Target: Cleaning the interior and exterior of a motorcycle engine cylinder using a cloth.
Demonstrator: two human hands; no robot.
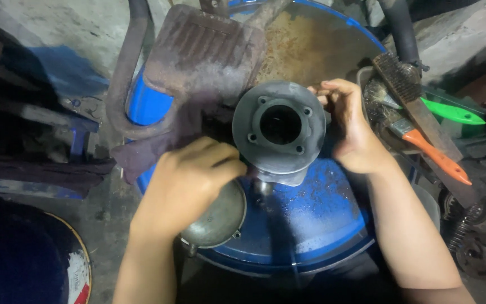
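Both hands, left (189,180) and right (352,126), curl around the grey metal cylinder (279,132) atop the blue drum (316,219).

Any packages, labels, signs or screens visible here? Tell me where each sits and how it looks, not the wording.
Printed label: on the dark blue round container at bottom left, a curved white and red patch along its rim, partly cut off.
No packages, signs or screens show elsewhere around the blue drum.

1 head-worn view — looking steeply down, close over the blue drum (310,219).
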